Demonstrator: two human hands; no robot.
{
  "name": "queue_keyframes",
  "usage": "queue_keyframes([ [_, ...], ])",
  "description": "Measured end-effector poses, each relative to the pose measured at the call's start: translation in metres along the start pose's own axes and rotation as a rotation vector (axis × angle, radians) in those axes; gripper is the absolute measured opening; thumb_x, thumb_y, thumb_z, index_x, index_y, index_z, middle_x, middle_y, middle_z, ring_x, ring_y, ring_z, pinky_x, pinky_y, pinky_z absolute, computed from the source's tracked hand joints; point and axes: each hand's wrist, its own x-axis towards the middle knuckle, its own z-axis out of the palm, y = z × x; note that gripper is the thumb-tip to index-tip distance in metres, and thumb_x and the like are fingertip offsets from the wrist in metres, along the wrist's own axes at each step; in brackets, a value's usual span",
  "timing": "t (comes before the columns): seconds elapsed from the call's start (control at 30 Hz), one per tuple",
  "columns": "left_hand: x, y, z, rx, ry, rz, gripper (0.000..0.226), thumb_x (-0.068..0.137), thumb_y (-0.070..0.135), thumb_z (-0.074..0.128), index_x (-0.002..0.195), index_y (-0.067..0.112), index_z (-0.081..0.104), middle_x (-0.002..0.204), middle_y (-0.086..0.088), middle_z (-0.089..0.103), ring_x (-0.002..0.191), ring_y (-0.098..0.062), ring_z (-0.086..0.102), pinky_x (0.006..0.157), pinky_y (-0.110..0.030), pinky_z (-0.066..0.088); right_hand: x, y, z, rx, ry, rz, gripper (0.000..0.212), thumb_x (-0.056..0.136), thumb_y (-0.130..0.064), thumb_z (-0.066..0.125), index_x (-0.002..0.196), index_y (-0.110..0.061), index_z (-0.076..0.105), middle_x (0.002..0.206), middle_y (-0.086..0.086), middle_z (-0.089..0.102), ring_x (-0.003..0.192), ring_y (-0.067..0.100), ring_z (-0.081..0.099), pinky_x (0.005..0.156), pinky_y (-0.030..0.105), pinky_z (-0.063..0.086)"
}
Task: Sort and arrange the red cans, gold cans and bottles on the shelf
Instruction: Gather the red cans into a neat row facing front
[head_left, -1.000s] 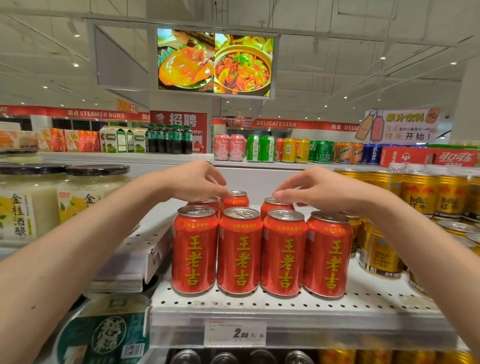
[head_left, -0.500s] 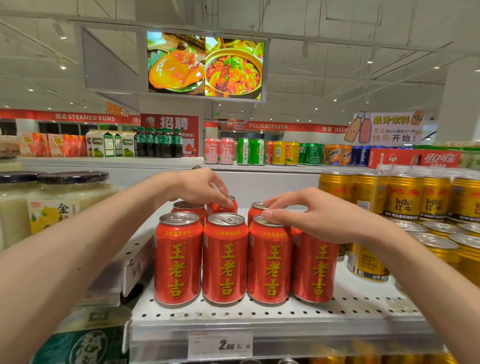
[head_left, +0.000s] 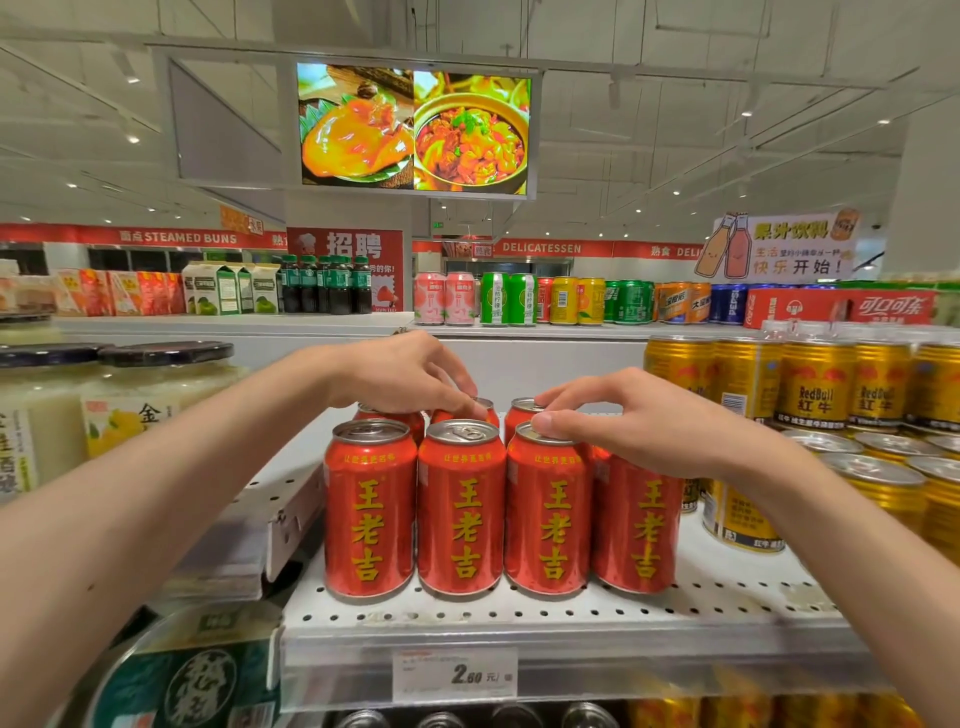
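Our left hand (head_left: 400, 376) pinches a back-row red aluminium can (head_left: 480, 410) on the white perforated shelf (head_left: 571, 613); our right hand (head_left: 623, 421) grips upright red cans' rims (head_left: 540, 434) directly beneath it.

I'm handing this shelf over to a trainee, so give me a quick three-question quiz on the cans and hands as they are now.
1. True or false: four red aluminium cans form the front row on the white perforated metal shelf.
2. The gold Red Bull cans stand on which side of the red ones? A) right B) left
3. Fill in: the right hand rests on can ____, as does the left hand.

Key: 1 true; 2 A; 3 tops
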Motion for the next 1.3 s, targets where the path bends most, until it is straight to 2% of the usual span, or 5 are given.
queue_keyframes([
  [0.33, -0.059, -0.001, 0.001, 0.023, 0.071, 0.068, 0.055, 0.087, 0.074, 0.047, 0.127, 0.039, 0.061, 0.128, 0.019, 0.061, 0.118, -0.003, 0.057, 0.094, -0.025, 0.046, -0.012, 0.003, -0.003, -0.034, 0.064, 0.022, 0.063, 0.077, -0.082, 0.047, 0.119, -0.040, 0.070, 0.131, -0.025, 0.063, 0.121, -0.003, 0.056, 0.106, 0.035, 0.047],
  [0.47, -0.085, -0.003, 0.019, 0.110, 0.091, 0.125, 0.079, 0.071, 0.086, 0.050, 0.138, 0.044, 0.051, 0.145, 0.022, 0.042, 0.130, -0.001, 0.043, 0.107, -0.029, 0.038, -0.032, 0.014, 0.003, 0.062, 0.074, 0.043, 0.069, 0.068, -0.084, 0.050, 0.124, -0.046, 0.063, 0.124, -0.023, 0.064, 0.114, -0.001, 0.061, 0.092, 0.031, 0.054],
  [0.6, -0.086, -0.004, 0.036, 0.329, 0.249, 0.251, 0.092, 0.065, 0.091, 0.052, 0.142, 0.040, 0.046, 0.130, 0.016, 0.046, 0.121, -0.004, 0.042, 0.106, -0.029, 0.039, -0.045, 0.018, 0.008, 0.098, 0.087, 0.044, 0.070, 0.063, -0.076, 0.064, 0.128, -0.050, 0.057, 0.120, -0.028, 0.057, 0.105, -0.005, 0.059, 0.075, 0.018, 0.052],
  [0.77, -0.079, -0.010, 0.039, 0.500, 0.298, 0.303, 0.100, 0.064, 0.098, 0.037, 0.140, 0.035, 0.049, 0.108, 0.015, 0.051, 0.104, -0.006, 0.044, 0.094, -0.033, 0.042, -0.044, 0.020, 0.017, 0.115, 0.170, 0.003, 0.072, 0.059, -0.073, 0.068, 0.124, -0.043, 0.060, 0.118, -0.027, 0.056, 0.106, 0.000, 0.060, 0.085, 0.029, 0.058],
  [1.3, -0.079, -0.010, 0.047, 0.647, 0.385, 0.340, 0.105, 0.068, 0.098, 0.027, 0.142, 0.027, 0.048, 0.110, 0.004, 0.058, 0.103, -0.017, 0.051, 0.091, -0.037, 0.048, -0.056, 0.027, 0.040, 0.009, 0.336, -0.073, 0.083, 0.067, -0.076, 0.065, 0.136, -0.032, 0.050, 0.128, -0.014, 0.045, 0.113, 0.008, 0.058, 0.095, 0.041, 0.057],
])
